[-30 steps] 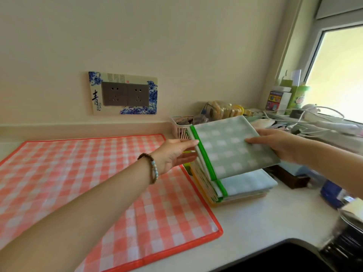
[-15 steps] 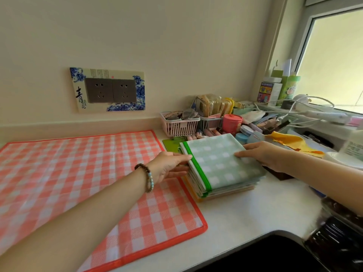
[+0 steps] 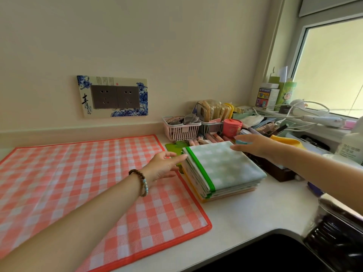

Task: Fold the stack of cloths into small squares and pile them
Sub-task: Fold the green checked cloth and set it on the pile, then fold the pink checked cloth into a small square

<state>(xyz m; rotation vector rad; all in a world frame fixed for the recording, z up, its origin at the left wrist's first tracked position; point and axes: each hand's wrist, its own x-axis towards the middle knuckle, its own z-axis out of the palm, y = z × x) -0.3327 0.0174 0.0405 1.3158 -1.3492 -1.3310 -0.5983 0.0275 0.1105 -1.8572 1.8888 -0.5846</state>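
Soft daylight comes in from the window (image 3: 332, 67) on the right, bright and washed out. The wall (image 3: 137, 36) bends at the edges; near corners blur.

The decorated surround (image 3: 112, 96) of the wall sockets bore a large black brush character, 青, at its lower left (smaller characters beside it and fine vertical lines along its top were too small to read). Print on the white bottle (image 3: 351, 148) and the boxes (image 3: 267, 96) by the window was illegible.
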